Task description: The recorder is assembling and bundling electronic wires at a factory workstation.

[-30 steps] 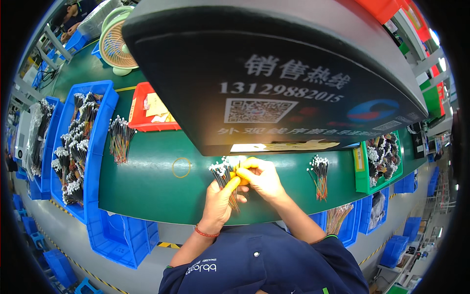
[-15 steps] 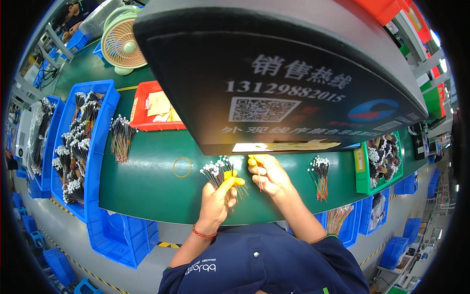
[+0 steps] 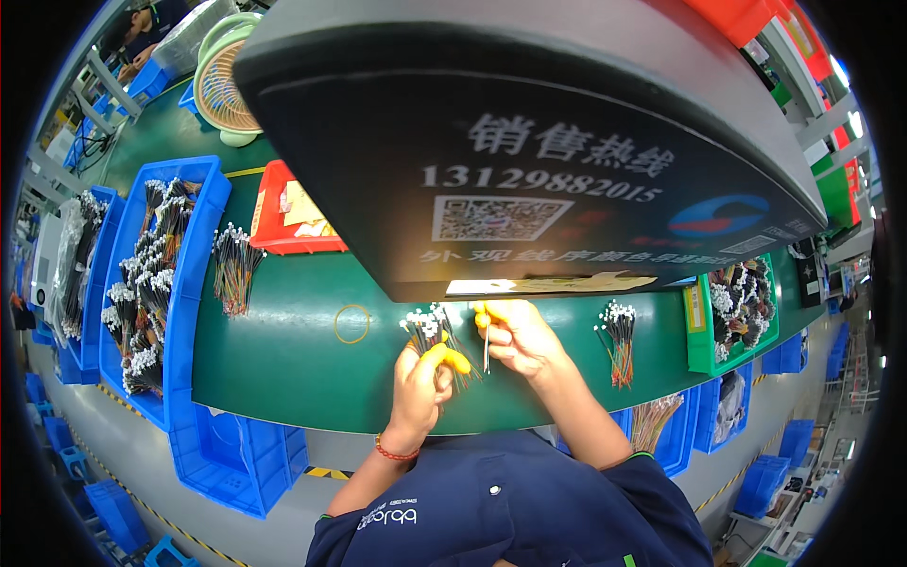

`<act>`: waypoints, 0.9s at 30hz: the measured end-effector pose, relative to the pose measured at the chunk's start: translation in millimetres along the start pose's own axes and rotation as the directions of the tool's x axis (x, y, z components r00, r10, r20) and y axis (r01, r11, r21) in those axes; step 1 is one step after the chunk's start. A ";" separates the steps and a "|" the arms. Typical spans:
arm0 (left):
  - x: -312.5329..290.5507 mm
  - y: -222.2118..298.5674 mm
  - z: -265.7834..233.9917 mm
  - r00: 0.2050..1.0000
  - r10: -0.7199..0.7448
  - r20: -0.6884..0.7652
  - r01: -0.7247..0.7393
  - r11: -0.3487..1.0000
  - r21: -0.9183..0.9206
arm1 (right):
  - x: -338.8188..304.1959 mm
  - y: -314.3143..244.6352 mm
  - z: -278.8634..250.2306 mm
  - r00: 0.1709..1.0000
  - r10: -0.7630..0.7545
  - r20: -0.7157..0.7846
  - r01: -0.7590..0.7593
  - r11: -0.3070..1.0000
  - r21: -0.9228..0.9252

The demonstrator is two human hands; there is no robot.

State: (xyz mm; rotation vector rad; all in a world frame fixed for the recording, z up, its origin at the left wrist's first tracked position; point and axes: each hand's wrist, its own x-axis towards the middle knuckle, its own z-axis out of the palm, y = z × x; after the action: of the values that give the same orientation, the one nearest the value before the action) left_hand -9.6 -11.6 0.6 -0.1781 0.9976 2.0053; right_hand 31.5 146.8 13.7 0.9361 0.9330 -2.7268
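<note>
A bundle of thin cable harnesses (image 3: 425,323) with white connectors at the top is gripped in my left hand (image 3: 414,389). Yellow covers sit on the thumb and a finger of that hand. To its right, my right hand (image 3: 525,342), with yellow-covered fingertips, pinches a single thin wire lead (image 3: 487,354) that hangs down. Its upper end is hidden at the fingertips, just below the lit lower edge of a black box-shaped machine (image 3: 586,213). Both hands are above the green table mat (image 3: 302,369).
A blue bin (image 3: 213,208) full of harnesses stands left, beside a loose harness bundle (image 3: 236,269). Near the machine are a red tray (image 3: 274,203) and a fan (image 3: 225,90). A rubber band (image 3: 352,324), another bundle (image 3: 618,342) and a green bin (image 3: 697,321) flank my hands.
My left thumb has shifted on the bundle, and the bundle has moved slightly right. The wire in my right hand now hangs straighter and looks paler. The machine appears slightly further left in view.
</note>
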 end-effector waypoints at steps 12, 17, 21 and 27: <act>0.2 1.3 -1.4 1.000 0.017 0.011 -0.017 1.000 0.000 | 5.6 6.7 -8.7 0.997 -0.066 0.042 0.056 0.978 0.200; 0.6 1.2 4.5 0.999 -0.030 0.043 0.032 0.998 -0.047 | -1.1 19.4 8.8 0.867 -0.489 0.097 0.453 0.692 -0.562; -2.0 -0.2 14.0 1.000 -0.030 0.004 0.030 0.997 -0.066 | -4.7 11.7 3.9 0.963 -0.255 0.091 0.271 0.917 -0.294; -1.2 1.7 0.7 0.997 -0.076 -0.018 0.076 0.997 -0.003 | 0.6 -1.0 -3.5 0.999 0.027 0.025 -0.028 0.999 0.039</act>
State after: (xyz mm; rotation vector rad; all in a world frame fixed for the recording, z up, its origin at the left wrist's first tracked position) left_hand -10.0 -12.4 2.6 -0.2329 0.9850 1.9388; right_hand 32.5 149.8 11.7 0.9127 0.8591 -2.7366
